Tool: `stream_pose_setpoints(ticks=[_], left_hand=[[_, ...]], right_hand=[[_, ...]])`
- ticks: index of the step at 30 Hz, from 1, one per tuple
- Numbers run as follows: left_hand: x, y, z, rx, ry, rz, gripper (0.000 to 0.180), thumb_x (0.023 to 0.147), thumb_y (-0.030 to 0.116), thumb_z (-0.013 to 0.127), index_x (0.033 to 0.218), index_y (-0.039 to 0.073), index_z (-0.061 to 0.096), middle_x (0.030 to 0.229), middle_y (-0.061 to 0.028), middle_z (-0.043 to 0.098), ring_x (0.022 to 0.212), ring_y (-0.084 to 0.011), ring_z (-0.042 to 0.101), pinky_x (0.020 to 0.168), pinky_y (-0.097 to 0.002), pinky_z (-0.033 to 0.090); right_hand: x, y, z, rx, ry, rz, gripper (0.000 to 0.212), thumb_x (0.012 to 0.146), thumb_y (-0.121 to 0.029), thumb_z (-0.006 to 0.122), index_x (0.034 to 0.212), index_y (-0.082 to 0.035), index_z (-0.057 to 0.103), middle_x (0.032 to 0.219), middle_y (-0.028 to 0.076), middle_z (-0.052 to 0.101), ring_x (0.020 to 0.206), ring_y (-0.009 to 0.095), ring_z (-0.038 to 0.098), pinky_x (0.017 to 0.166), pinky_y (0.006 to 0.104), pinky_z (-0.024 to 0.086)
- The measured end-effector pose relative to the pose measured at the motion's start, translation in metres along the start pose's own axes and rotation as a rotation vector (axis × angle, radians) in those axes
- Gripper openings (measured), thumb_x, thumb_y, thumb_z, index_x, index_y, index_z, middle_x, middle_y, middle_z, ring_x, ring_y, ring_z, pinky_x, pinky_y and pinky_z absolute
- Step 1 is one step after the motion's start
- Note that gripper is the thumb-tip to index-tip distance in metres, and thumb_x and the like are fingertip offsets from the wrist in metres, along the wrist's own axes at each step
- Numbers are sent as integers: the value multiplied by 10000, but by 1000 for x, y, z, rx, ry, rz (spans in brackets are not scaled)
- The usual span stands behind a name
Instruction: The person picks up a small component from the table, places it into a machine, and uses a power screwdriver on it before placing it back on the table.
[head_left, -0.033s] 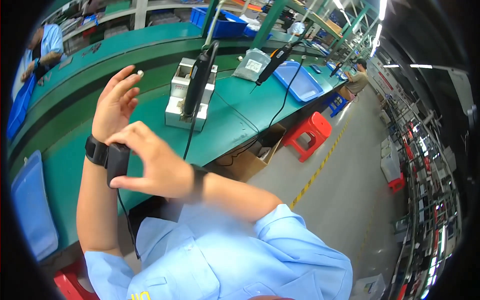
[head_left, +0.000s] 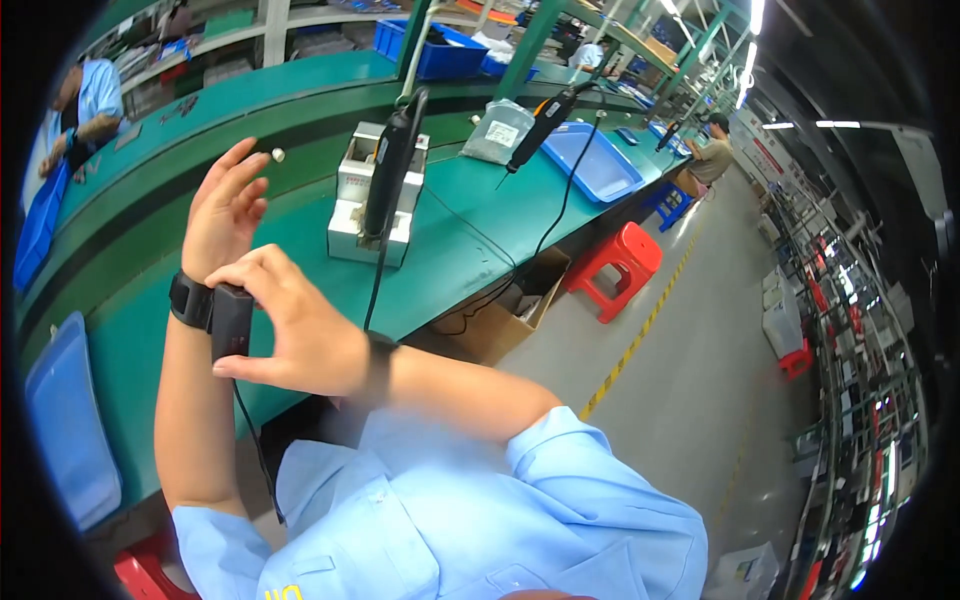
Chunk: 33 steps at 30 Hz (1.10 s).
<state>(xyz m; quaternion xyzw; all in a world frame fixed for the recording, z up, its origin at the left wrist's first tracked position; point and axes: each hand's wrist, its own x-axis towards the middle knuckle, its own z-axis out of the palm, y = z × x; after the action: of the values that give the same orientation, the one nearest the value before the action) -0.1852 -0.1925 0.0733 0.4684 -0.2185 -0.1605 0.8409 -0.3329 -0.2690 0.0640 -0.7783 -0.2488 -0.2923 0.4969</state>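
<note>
The left hand (head_left: pixel 225 205) is raised above the green workbench (head_left: pixel 440 265), palm turned inward, fingers spread loosely and holding nothing. A black wrist strap (head_left: pixel 190 300) circles the left wrist. The right hand (head_left: pixel 295 325) crosses in front of the body and pinches a small black block (head_left: pixel 231 322) on that strap between thumb and forefingers — the grip is narrow and closed on the block. A thin black cord (head_left: pixel 255 440) hangs from the block down past the left forearm toward the blue shirt (head_left: pixel 450 520). Both hands sit near the bench's front edge, with open air above the bench surface between them and the white fixture block (head_left: pixel 345 205). A black powered screwdriver (head_left: pixel 390 165) hangs tilted against the fixture, its cable (head_left: pixel 375 290) dropping toward the right wrist. A second hanging screwdriver (head_left: pixel 545 120) is further along the bench, beside a clear bag (head_left: pixel 497 130) and a shallow blue tray (head_left: pixel 595 165). Another blue tray (head_left: pixel 65 420) lies at the bench's left end, well apart from the hands. Beyond the bench's front edge the floor (head_left: pixel 700 380) is open; a cardboard box (head_left: pixel 515 305) sits under the bench lip and a red stool (head_left: pixel 615 265) stands just beside it. A yellow floor line (head_left: pixel 640 340) runs along the aisle. A second person (head_left: pixel 85 105) sits at the far side of the bench, upper left.
</note>
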Motion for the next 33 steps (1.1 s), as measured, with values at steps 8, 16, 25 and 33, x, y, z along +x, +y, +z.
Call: stream_pose_setpoints(ticks=[8, 16, 25, 33], left_hand=[[64, -34, -114, 64, 246, 17, 351, 858, 146, 639, 1197, 109, 558, 933, 40, 615, 711, -30, 539, 573, -174, 403], [68, -30, -106, 430, 257, -12, 341, 839, 188, 648, 1169, 131, 581, 903, 55, 602, 697, -24, 511, 567, -166, 386], [65, -62, -106, 943, -184, 94, 366, 808, 230, 677, 1118, 50, 602, 1035, -77, 626, 940, -183, 583, 835, -303, 469], [56, -44, -232, 1608, 187, 34, 409, 753, 252, 714, 1114, 93, 610, 1134, -142, 587, 1104, -318, 522, 969, -412, 405]], right_hand=[[22, 36, 37, -49, -8, 155, 649, 639, -148, 780, 1174, -52, 425, 1057, 164, 453, 1041, 318, 486, 895, 383, 426], [51, 60, 38, 68, -69, 224, 604, 634, -107, 728, 1109, 0, 370, 1011, 209, 503, 945, 382, 543, 787, 427, 475], [40, 57, 6, -292, -105, -3, 384, 707, -111, 704, 1051, -24, 558, 960, 170, 599, 880, 318, 611, 733, 373, 508], [2, 74, -115, -388, 998, -231, 434, 836, -230, 554, 1191, -9, 436, 1192, 161, 497, 1072, 275, 511, 934, 404, 431]])
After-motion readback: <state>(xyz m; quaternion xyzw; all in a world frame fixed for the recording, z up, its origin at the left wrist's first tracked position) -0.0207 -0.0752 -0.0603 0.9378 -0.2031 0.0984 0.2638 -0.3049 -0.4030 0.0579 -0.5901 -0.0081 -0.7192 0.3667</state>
